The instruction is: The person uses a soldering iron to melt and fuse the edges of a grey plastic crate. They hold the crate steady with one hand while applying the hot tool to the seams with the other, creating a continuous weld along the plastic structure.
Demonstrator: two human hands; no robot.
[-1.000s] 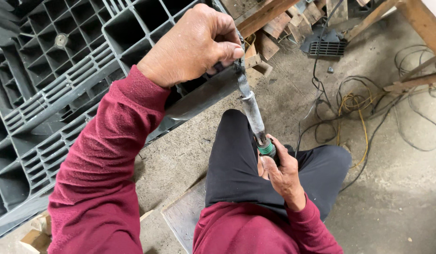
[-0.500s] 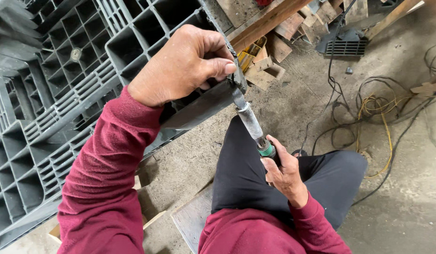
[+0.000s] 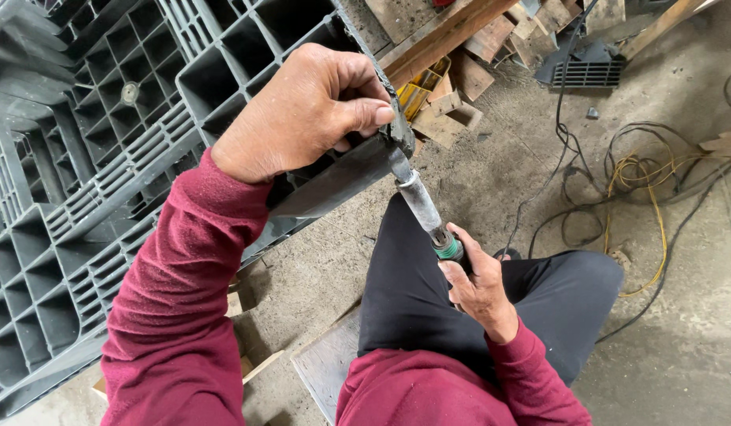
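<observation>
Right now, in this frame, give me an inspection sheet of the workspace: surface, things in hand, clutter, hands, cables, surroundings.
Surface: dusty concrete floor; the person sits low on a board.
Things in hand: grey plastic pallet tilted on edge; metal-shafted tool with a green band at the handle, tip at the pallet's corner.
Clutter: wood offcuts and a yellow piece on the floor.
Hands: left hand grips the pallet's corner; right hand closed on the tool's handle.
Cables: black and yellow wires tangled loosely at right.
Surroundings: timber beam, black grilled box behind.
</observation>
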